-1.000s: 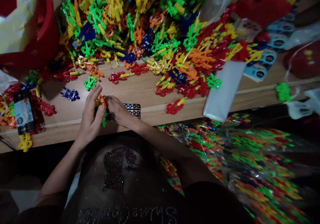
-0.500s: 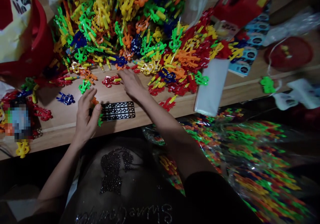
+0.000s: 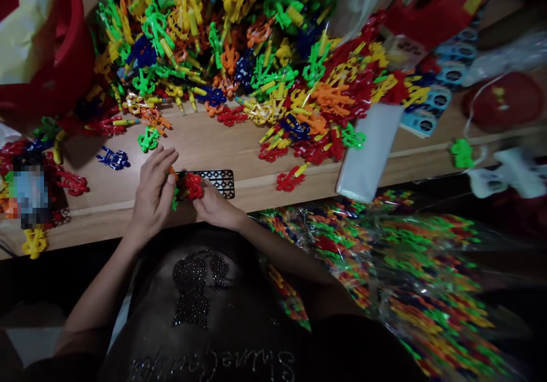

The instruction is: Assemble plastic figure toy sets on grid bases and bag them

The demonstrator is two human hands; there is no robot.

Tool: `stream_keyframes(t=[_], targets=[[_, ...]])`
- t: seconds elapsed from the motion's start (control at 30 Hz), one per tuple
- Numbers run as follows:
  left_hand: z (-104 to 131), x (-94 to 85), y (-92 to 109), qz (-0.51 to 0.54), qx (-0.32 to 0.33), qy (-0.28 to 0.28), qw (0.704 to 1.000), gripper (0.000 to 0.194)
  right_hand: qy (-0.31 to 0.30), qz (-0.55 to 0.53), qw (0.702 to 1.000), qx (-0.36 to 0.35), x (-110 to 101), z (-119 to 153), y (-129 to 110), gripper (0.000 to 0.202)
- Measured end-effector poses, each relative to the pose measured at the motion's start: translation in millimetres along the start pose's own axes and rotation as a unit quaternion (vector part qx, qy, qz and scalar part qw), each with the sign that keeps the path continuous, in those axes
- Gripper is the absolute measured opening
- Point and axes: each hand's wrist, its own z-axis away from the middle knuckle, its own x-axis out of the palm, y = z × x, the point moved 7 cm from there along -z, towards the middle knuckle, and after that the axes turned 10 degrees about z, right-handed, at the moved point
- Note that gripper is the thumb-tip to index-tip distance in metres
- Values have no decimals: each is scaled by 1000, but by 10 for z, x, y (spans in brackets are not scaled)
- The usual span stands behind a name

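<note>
Wooden tabletop (image 3: 231,143) bears heaped toys (image 3: 231,60), right hand (image 3: 216,202) partly hiding black grid (image 3: 222,180).

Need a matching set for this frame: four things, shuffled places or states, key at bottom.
Things
1. right hand
2. red tub
3. whitish flat pack
4. lone dark blue figure

Places/states
A. on the table, just left of the left hand
B. holding a red figure
C. upper-left corner of view
D. reaching the table's front edge

Pairs: 1-B, 2-C, 3-D, 4-A
</note>
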Motion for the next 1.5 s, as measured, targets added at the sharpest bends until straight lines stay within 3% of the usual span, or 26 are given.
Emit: stream_keyframes(t=[0.3,0.4,0.47,0.57,0.63,0.73,0.83,0.9,1.0,1.1,1.2,1.37,1.5], targets=[[-39,55,-7,14,19,-19,1000,51,-35,119,992,17,245,34,-149,45],[-60,45,-33,7,28,25,999,46,-41,130,990,28,223,-11,-196,40],[-68,25,-54,12,35,61,997,39,-58,112,992,-2,139,-64,-206,44],[-95,7,-82,28,44,86,995,35,-73,80,992,-68,-180,-191,-126,39],[-135,-7,-100,28,43,94,994,35,-38,88,993,-75,-525,-360,60,27],[-235,-36,-132,9,30,108,994,32,34,130,991,-16,-1030,-756,520,24],[-362,-62,-161,-13,13,107,994,31,78,175,980,54,-1297,-1174,946,39],[-428,-83,-176,-18,-1,90,996,32,81,193,974,85,-1300,-1343,1074,54],[-447,-129,-194,5,-35,50,998,40,44,212,971,107,-1107,-1317,1009,63],[-390,-192,-166,49,-57,29,997,48,-7,193,977,90,-931,-1074,822,56],[-357,-218,-101,65,-60,28,996,52,-39,116,991,48,-952,-942,741,39],[-439,-90,-61,14,-65,-8,998,46,-10,111,994,-11,-1135,-1263,840,33],[-503,-65,-73,-30,-43,-36,998,46,-45,149,987,-47,-1022,-1542,816,31]])
